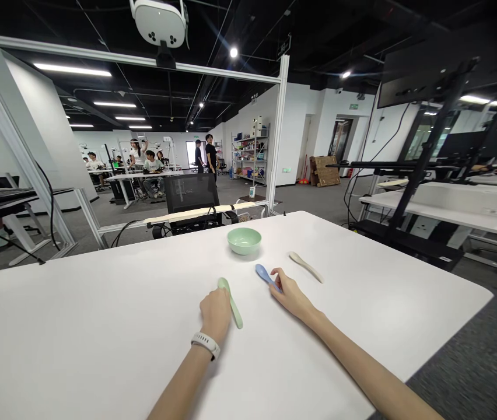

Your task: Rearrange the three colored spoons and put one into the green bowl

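Note:
A light green spoon (236, 312) lies at a slant in the middle of the white table, its bowl end pointing away from me. My left hand (216, 312), with a pale band on the wrist, is closed at the spoon's neck; its fingertips are mostly hidden beneath the hand. To the right, my right hand (290, 293) has thumb and fingers around the handle of a blue spoon (263, 273). Beyond both hands stands a green bowl (244, 240), upright. A cream spoon (306, 267) lies untouched to the right of the blue one.
The white table (100, 326) has rounded corners. A metal frame (281, 134) rises behind its far edge, with a white device (161, 26) mounted on top. A black chair (191, 195) stands beyond the table. Several people are in the background, and a black stand (423, 151) is at right.

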### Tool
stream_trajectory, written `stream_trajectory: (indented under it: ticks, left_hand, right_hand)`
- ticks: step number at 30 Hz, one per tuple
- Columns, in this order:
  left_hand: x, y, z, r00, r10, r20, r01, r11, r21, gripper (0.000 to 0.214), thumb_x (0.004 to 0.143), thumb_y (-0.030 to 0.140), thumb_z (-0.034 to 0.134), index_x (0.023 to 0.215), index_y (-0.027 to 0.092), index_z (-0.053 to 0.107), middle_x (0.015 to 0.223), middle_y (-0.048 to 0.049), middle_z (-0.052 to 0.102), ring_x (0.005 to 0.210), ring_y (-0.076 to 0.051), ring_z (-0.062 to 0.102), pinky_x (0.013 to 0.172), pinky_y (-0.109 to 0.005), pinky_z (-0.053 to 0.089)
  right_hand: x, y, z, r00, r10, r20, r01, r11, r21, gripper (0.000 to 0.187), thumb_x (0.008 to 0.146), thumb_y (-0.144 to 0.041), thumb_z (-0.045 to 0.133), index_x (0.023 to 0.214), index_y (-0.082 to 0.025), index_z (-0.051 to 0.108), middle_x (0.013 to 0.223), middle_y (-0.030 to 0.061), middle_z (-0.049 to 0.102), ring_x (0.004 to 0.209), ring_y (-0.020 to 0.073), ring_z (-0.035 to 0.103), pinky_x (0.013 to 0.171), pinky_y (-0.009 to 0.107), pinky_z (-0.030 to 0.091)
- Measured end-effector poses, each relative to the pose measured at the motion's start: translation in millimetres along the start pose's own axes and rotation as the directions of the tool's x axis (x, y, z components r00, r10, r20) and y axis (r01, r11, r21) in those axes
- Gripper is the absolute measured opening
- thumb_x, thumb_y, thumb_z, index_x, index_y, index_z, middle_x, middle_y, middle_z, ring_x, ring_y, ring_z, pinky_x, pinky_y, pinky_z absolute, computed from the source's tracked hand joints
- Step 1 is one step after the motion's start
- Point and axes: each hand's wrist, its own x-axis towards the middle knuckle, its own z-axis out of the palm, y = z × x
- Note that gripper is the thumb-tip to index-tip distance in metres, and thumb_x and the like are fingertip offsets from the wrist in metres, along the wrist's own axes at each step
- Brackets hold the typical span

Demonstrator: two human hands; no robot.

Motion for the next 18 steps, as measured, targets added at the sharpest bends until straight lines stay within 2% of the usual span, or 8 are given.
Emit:
stream_trajectory:
  ticks: [5,11,18]
  left_hand:
    - [-0.6,-0.5,-0.2,1.000,0.015,-0.001,-0.015,1.000,0.027,0.047,0.102,0.020,0.030,0.109,0.015,0.077,0.116,-0.0167,0.081,0.104,-0.029,0.075,0.082,-0.037,0.050]
    - [-0.2,0.7,-0.2,1.000,0.013,0.014,-0.014,0.997,0.072,0.051,0.103,0.017,0.025,0.113,0.012,0.075,0.118,-0.0194,0.080,0.108,-0.030,0.075,0.083,-0.039,0.051]
    - [-2.7,2.2,-2.9,1.000,0.011,0.015,-0.012,0.995,0.095,0.052,0.103,0.018,0.024,0.116,0.012,0.074,0.121,-0.0180,0.080,0.109,-0.027,0.075,0.083,-0.036,0.051]
  right_hand:
    - [0.5,0.2,-0.7,1.000,-0.001,0.003,0.001,1.000,-0.003,0.027,0.092,-0.039,0.048,0.114,-0.024,0.049,0.074,-0.0037,0.056,0.068,0.0209,0.056,0.067,0.033,0.042]
    - [1.1,0.7,-0.5,1.000,0.008,0.015,-0.008,1.000,-0.008,0.029,0.092,-0.040,0.047,0.115,-0.023,0.048,0.075,-0.0035,0.055,0.069,0.0213,0.056,0.067,0.033,0.042]
    - [2.9,4.8,2.0,1.000,0.005,0.012,-0.005,1.000,-0.011,0.029,0.091,-0.041,0.047,0.114,-0.024,0.048,0.074,-0.0042,0.053,0.068,0.0208,0.056,0.066,0.032,0.042]
